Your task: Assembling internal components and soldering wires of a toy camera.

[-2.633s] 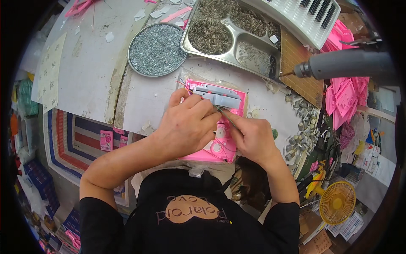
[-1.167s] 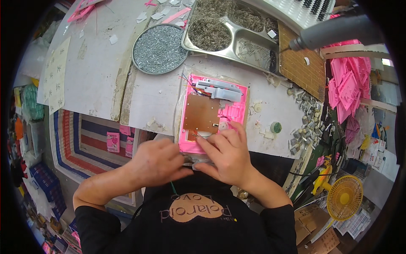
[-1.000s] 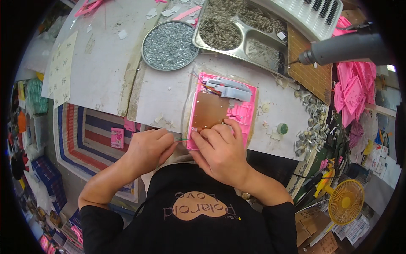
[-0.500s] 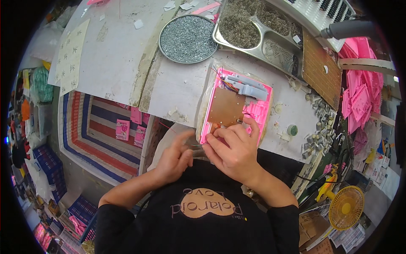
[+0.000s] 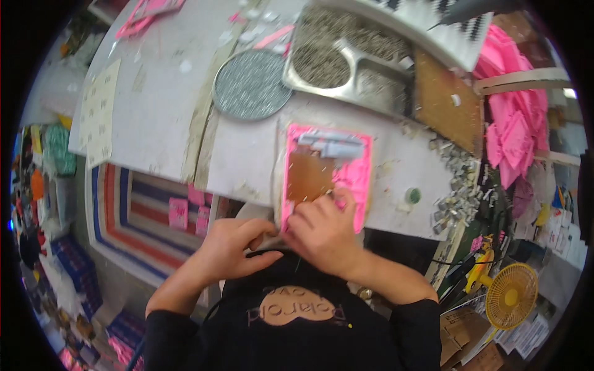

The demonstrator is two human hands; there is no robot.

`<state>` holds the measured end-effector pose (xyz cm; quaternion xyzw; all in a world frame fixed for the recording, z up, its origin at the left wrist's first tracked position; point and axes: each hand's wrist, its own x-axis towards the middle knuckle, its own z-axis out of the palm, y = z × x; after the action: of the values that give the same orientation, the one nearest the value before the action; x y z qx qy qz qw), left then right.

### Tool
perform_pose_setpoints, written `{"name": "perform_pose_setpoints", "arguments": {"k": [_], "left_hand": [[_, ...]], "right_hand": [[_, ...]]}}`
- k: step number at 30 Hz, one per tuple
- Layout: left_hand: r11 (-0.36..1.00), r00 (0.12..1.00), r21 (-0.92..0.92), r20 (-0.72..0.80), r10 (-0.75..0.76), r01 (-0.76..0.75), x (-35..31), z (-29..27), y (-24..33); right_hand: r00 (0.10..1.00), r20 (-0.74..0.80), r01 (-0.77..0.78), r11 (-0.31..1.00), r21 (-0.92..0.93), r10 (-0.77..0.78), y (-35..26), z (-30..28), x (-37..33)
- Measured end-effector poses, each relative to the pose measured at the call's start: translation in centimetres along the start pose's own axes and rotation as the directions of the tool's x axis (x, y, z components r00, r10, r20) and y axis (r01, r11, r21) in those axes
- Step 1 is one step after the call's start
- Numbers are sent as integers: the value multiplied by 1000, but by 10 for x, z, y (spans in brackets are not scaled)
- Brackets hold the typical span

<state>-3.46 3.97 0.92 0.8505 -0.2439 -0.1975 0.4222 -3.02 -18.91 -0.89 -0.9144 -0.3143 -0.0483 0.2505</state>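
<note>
Case [image 5: 352,176] at centre stage, pink and open-faced, and it lay at the near edge of the bench [image 5: 241,154], right before your body, probably so both hands could reach it without a stretch. Over its lower end went your right hand [image 5: 325,235], knuckles bent and fingers bunched close, the palm low as if to steady that end; whether the tips pinched anything, I couldn't tell, because your own hand hid them. Just off the lower left corner came your left hand [image 5: 238,244], thumb spread away from the curled forefinger, no object visible in the gap, and near enough, it seemed, to work beside its partner. Inside, the brown board [image 5: 309,176] filled the left side, with a grey part [image 5: 334,147] across the far end, a little blurred. Beyond that, the round dish [image 5: 250,118] of metal pins [image 5: 252,83] and the steel tray [image 5: 334,92] of springs [image 5: 318,62] stood past the case, likely kept there to leave your elbows room.
</note>
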Motion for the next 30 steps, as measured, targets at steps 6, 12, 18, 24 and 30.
{"name": "perform_pose_setpoints", "arguments": {"k": [6,12,18,24,30], "left_hand": [[879,877,192,-128,464,-437,29,24,-45],[868,875,226,-106,473,-442,34,9,-40],[878,891,198,-44,453,-436,43,5,-38],[911,912,188,-120,393,-368,32,10,-37],[910,910,145,-91,404,-389,40,12,-36]], "right_hand": [[996,12,90,996,7,-90,23,-29,8],[807,-321,-414,863,291,496,206,-142,68],[744,-602,-95,847,-524,-289,359,-151,213],[823,-471,-77,761,-645,-317,338,-141,261],[608,-783,-11,987,158,132,384,-204,210]]}}
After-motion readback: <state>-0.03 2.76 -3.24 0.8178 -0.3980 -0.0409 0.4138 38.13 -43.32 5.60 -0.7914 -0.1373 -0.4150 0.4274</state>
